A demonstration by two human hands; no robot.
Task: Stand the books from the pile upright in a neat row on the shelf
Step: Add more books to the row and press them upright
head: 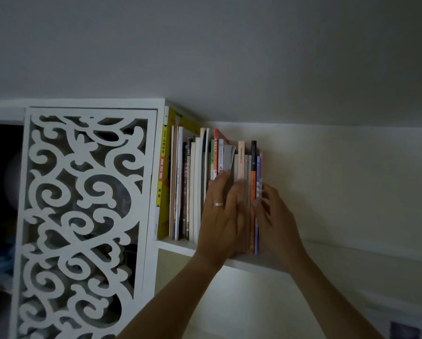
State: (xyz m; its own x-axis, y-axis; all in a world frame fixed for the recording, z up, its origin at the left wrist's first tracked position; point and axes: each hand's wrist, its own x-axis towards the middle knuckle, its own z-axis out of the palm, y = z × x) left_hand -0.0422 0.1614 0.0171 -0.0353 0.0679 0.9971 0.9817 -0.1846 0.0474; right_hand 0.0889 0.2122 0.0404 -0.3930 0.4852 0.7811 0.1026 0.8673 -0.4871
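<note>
Two forearms seen raised from lower frame toward shelf point(178, 249). Left hand point(221, 216), ring worn, laid flat on spines mid-row, fingers straight, nothing clasped. Right hand point(277, 214) placed at right end of row, fingers bent against outermost books; grip clamped or merely pressing: cannot tell, motion blur. Books point(192, 187) stood upright in row on shelf, yellow book point(162, 177) leftmost, touching cabinet side. White fretwork door point(82, 216) seen left of row. Wall behind, ceiling above

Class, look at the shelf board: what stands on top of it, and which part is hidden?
A row of upright books stands on the shelf. The left hand and right hand cover the lower spines at the right end.
</note>
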